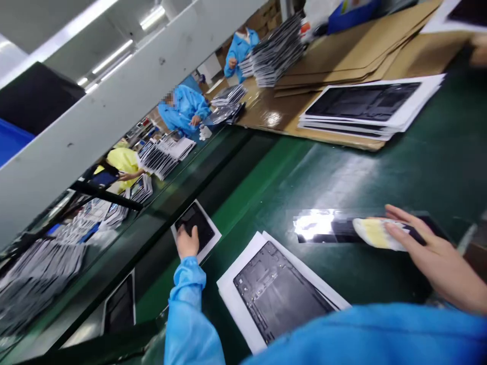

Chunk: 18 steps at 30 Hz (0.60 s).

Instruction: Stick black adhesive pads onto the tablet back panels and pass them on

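Note:
My left hand (188, 242) reaches over a dark tablet-like panel (203, 229) on a white sheet at the belt's edge. Its fingers lie on the panel, thumb apart. At the right, my right hand (437, 253) holds a white and yellow pad (375, 234) at its fingertips. Beneath the pad lies a shiny clear strip (315, 228) on the green table. Between my arms sits a black panel with moulded detail (279, 289), on white sheets; my sleeve covers its near end.
Brown cardboard (342, 56) and stacked panels with white sheets (365, 104) lie at the back right. A grey beam (114, 106) crosses the upper left. Another panel (119, 306) lies on the belt at lower left. Co-workers in blue (184, 109) and yellow (124, 162) sit beyond.

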### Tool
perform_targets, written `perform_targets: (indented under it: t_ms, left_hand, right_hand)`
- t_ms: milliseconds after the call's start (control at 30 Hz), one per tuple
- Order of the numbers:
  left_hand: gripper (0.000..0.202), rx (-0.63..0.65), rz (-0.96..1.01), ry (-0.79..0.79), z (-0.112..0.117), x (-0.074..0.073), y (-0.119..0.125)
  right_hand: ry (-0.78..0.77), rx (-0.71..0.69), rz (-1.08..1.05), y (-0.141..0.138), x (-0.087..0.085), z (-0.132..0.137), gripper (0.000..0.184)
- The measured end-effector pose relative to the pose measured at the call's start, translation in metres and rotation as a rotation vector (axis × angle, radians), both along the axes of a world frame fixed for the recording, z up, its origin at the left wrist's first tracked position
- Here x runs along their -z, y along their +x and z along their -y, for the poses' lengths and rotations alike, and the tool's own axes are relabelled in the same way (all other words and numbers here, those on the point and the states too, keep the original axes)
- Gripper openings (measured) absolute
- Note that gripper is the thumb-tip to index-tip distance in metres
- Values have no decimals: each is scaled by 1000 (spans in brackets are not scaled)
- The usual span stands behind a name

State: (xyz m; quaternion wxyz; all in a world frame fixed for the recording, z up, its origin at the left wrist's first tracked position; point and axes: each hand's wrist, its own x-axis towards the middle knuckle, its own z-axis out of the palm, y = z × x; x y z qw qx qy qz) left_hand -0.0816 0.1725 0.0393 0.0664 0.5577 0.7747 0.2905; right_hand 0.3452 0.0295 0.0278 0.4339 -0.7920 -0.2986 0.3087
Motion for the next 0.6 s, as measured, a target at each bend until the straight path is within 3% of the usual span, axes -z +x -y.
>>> perform_targets:
  t_ms: [167,200,233,267,333,433,600]
  left_hand:
    - [33,633,-88,-84,31,25,144]
    - [41,862,-206,-140,41,29,171]
    - [47,1008,-307,-193,50,32,194]
    - [51,1068,-376,-244,58,33,214]
    - [56,1116,-464,-308,69,33,242]
    - [55,1202,-440,-326,79,30,267]
    - [45,1476,-414,-144,97,33,293]
  right_hand:
    - [21,-29,-207,-3,13,-6,58]
    - [26,-37,-271,-3,16,-7,58]
    - [35,-45,-328,-3,18,-7,58]
    - [47,-52,-375,-2,21,-7,57]
    - [67,-61,-443,-1,23,-6,57]
    - [100,-66,-500,-3,24,-4,57]
    - [195,-57,-638,-8,18,-4,45]
